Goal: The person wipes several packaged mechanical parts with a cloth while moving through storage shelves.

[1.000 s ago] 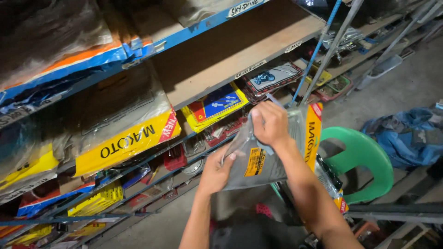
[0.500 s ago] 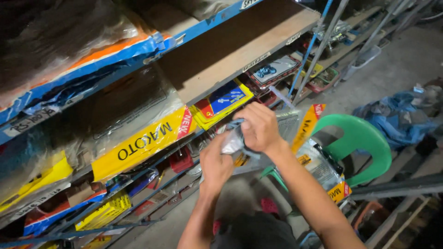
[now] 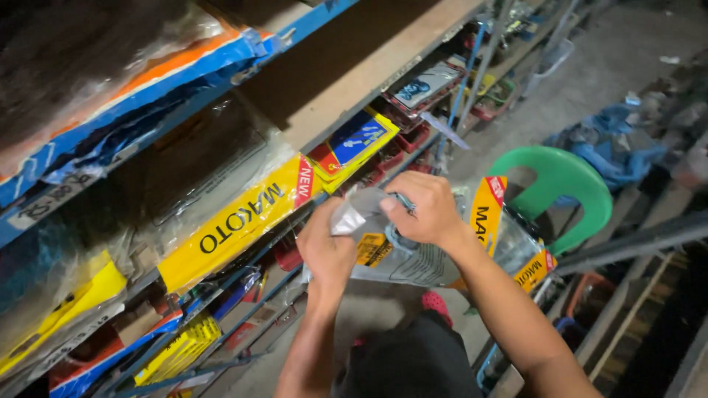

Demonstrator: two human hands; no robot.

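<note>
1. Held in front of the shelves: one clear plastic bag (image 3: pixel 398 254), crinkled and shiny, with a small yellow label on its face and ribbed grey contents showing through.
2. Top edge of the bag bunched and folded over, pinched between both hands, above a dark lap and just out from the metal rack (image 3: pixel 243 295).
3. Left hand (image 3: pixel 328 250) clenched on the bag's upper left corner, thumb and fingers closed over the crumpled plastic.
4. Right hand (image 3: pixel 424 210) gripping the top of the bag from above, fingers curled down over the fold, knuckles up.
5. Two hands in view, both bare, both on the same bag.
6. Just right of the bag, a second clear packet with a yellow and red strip (image 3: pixel 490 217), upright, its edge behind the right wrist; touching or not, cannot tell.
7. One green plastic chair (image 3: pixel 564 184) behind that packet, on the grey floor.
8. One heap of blue cloth (image 3: pixel 605 151) beyond the chair.
9. On the rack, one long packet with a yellow band (image 3: pixel 236 221) and one smaller yellow and blue packet (image 3: pixel 358 140) beside it.
10. Lower shelves crowded with more yellow packets, too blurred to count.
</note>
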